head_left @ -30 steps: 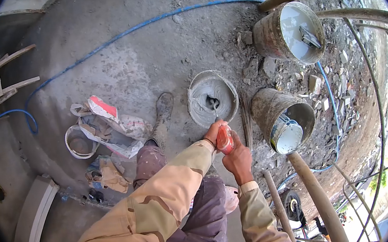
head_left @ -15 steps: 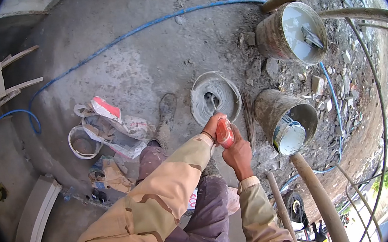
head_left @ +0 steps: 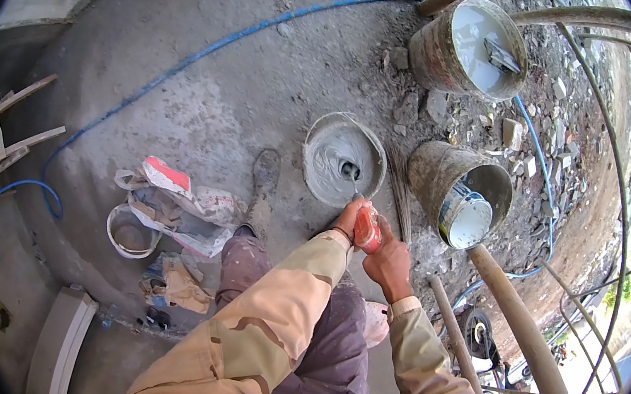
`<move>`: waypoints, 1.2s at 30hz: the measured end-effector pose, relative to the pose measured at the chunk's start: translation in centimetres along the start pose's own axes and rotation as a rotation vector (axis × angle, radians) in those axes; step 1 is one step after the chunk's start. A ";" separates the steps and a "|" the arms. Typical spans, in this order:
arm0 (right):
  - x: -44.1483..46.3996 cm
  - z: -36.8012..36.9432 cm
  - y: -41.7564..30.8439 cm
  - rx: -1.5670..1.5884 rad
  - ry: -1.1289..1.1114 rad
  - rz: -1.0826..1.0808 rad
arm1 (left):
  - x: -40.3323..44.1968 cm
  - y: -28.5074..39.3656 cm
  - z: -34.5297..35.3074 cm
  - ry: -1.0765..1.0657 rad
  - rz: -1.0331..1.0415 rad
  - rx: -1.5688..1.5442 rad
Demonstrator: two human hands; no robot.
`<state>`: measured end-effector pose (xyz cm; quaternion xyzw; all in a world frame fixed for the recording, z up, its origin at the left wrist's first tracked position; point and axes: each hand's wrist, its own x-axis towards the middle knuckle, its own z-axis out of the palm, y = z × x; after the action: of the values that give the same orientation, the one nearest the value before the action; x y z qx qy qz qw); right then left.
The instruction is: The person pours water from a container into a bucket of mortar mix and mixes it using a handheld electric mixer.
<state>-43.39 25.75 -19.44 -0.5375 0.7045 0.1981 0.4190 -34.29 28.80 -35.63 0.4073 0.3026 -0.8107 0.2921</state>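
Observation:
A red power drill [head_left: 367, 231] is gripped between both hands, its shaft pointing away from me into a bucket [head_left: 317, 189] of smooth grey paste [head_left: 330, 152]. My left hand [head_left: 350, 217] is closed around the drill's front end, near the shaft. Behind it, my right hand [head_left: 389, 265] wraps the drill's rear part; its trigger is hidden. The mixing paddle [head_left: 350, 170] is partly sunk in the paste, in the bucket's near right part, with swirl ridges around it.
Right of the bucket lie thin sticks [head_left: 401, 195] and a tilted bucket [head_left: 437, 171] with a smaller pail [head_left: 468, 222] inside. Farther up stands a bucket [head_left: 432, 55] of milky liquid. A blue hose [head_left: 235, 37] crosses the floor. Torn sacks [head_left: 200, 210] lie left; poles [head_left: 511, 307] stand right.
Within the bucket, the paddle has shifted right and nearer to me, and the swirl in the paste has changed shape. Both hands keep their hold on the drill. The view has shifted slightly.

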 end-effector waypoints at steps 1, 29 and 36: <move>-0.2 0.2 -0.3 0.004 0.000 -0.002 | -0.4 0.1 -0.4 0.002 0.003 0.002; 0.8 -0.6 -0.5 0.017 0.062 -0.004 | 1.8 0.9 0.8 -0.078 0.007 -0.078; -1.0 1.3 -0.5 0.026 -0.004 0.038 | 1.1 -1.1 -3.4 -0.030 -0.036 0.004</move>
<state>-42.41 27.12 -19.26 -0.5181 0.7162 0.1978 0.4236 -34.00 31.78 -37.88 0.3901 0.3041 -0.8224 0.2812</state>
